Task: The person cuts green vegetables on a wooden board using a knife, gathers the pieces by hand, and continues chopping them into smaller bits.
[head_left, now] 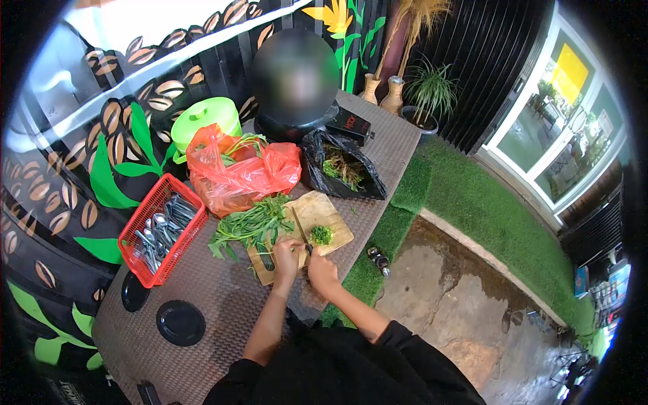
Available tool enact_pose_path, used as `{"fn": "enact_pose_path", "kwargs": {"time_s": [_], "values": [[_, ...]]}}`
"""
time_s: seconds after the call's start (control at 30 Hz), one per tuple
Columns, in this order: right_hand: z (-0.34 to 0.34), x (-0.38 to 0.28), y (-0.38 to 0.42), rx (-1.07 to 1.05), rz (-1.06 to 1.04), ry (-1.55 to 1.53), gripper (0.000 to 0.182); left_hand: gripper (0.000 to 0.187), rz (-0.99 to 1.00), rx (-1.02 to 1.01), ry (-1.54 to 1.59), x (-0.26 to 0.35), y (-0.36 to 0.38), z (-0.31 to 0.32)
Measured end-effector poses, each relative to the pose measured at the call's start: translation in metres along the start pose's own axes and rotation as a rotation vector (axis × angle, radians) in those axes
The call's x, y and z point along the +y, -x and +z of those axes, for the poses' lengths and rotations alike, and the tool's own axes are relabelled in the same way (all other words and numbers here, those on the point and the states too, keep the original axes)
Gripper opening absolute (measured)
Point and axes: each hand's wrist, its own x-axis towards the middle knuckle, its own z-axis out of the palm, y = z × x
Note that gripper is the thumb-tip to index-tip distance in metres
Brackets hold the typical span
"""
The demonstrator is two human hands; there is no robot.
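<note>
Two hands at a cutting board, greens under the knife.

Nearest: two black round lids (180, 322) on the woven table (223, 297). Left hand (287, 255) presses flat, fingers closed down on leafy stems (251, 227) lying across the wooden board (312, 219). Right hand (321, 268) clamped round a knife (302, 233), blade angled over the board beside a small pile of chopped greens (321, 235). Left of the board, a red basket (160, 229) full of spoons. Behind, a red plastic bag (241, 172) with more greens, a black bag (344, 165) of scraps, a lime-green lidded container (204, 120). Farther back, a black box (349, 124); red lettering, too small to read.
</note>
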Motion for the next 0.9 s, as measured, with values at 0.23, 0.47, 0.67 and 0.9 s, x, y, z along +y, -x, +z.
{"fn": "enact_pose_path", "kwargs": {"time_s": [0.23,0.47,0.67,0.9], "values": [[-0.002,0.003,0.003,0.008,-0.023,0.003,0.029,0.008,0.172,0.005,-0.098,0.002,0.005,-0.004],[-0.011,0.003,-0.014,-0.030,-0.065,-0.028,0.031,0.007,0.298,-0.107,-0.156,-0.003,0.002,-0.008],[-0.035,0.018,-0.001,-0.070,-0.114,0.002,0.032,0.016,0.040,-0.086,0.104,-0.009,-0.001,-0.003],[0.001,0.001,0.013,-0.022,0.017,0.051,0.028,0.032,0.076,-0.106,0.075,0.002,0.001,-0.007]]}}
